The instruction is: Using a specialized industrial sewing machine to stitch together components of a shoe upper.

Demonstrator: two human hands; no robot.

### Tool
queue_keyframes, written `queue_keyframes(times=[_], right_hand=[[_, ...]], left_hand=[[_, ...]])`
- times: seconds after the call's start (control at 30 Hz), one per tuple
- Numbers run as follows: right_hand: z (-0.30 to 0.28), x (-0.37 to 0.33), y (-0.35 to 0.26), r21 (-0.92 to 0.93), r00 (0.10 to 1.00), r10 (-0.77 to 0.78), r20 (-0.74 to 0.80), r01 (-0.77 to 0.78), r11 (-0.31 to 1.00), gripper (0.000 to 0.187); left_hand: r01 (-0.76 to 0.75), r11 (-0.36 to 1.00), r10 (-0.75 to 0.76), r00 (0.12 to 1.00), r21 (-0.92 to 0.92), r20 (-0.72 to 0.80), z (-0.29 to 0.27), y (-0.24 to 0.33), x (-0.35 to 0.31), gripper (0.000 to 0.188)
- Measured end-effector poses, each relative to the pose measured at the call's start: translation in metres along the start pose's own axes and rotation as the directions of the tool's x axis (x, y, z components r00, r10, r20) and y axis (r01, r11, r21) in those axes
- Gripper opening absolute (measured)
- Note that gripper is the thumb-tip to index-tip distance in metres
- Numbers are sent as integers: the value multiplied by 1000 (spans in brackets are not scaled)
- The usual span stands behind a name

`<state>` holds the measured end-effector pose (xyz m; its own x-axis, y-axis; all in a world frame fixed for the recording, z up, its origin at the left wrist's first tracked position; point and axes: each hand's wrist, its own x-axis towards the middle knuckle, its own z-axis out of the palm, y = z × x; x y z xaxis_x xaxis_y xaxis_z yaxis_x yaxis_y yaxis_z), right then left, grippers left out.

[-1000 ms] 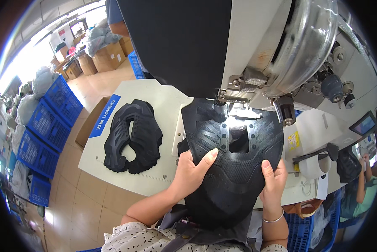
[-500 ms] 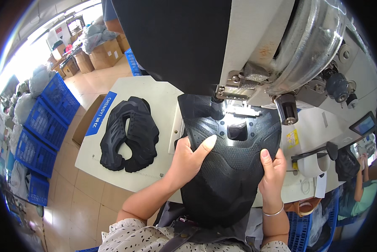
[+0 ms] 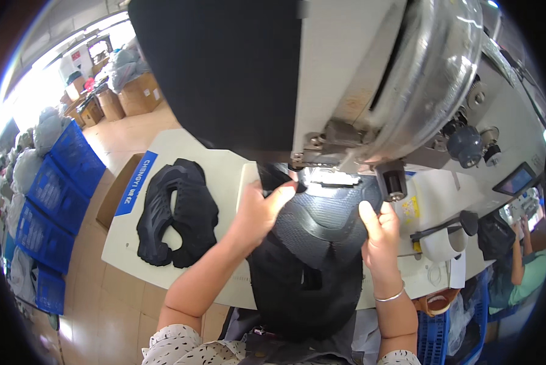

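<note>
1. Blue crates (image 3: 66,176) and cardboard boxes (image 3: 139,94) line a bright workroom, where one person sits at a pale tabletop (image 3: 120,246) beneath the head of a large sewing machine (image 3: 328,79).

2. Beneath the machine's lit lower end lies a black textured piece (image 3: 309,234), glossy and ridged on top; matte black material with a dark slot (image 3: 311,278) spreads from it toward the wearer's lap. Whether the two are one part, this onlooker cannot tell.

3. At the piece's upper left edge, the left hand (image 3: 259,212) pinches black material, thumb on top, its other fingers blurred.

4. Across from it, the right hand (image 3: 379,236) grips the right edge, thumb above, the remaining fingers mostly out of sight.

5. By its look, the piece is light and bendable, firmer along the molded ridges, limp in the matte part, and hardly fragile; its sheen may prove slightly slippery. Opposite side edges, well clear of the machine's foot, seem the surest hold.

6. To the left rests a pair of similar black pieces (image 3: 194,222), untouched.
</note>
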<state>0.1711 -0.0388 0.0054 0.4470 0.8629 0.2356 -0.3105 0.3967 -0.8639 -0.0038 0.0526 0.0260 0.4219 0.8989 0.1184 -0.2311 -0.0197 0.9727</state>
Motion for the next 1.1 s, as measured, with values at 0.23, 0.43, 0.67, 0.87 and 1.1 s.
queue_keyframes(times=[0.23,0.43,0.67,0.87,1.1], right_hand=[[1,-6,5,-11,1000,19,-13,-19,1000,15],[2,-14,-2,-124,995,95,-7,-95,988,13],[-1,-21,4,-37,991,129,20,-128,991,14],[2,-30,1,-23,968,218,124,-217,976,9],[13,-38,-3,-94,951,274,144,-263,960,9]], left_hand=[[82,992,-80,996,-91,24,-7,-3,8,12],[98,973,-95,995,-211,24,1,-8,-20,17],[139,988,-141,990,-62,-28,2,-11,-46,25],[127,988,-139,979,-87,-148,8,-16,-62,24],[89,990,-99,990,-111,-97,14,-28,-80,24]])
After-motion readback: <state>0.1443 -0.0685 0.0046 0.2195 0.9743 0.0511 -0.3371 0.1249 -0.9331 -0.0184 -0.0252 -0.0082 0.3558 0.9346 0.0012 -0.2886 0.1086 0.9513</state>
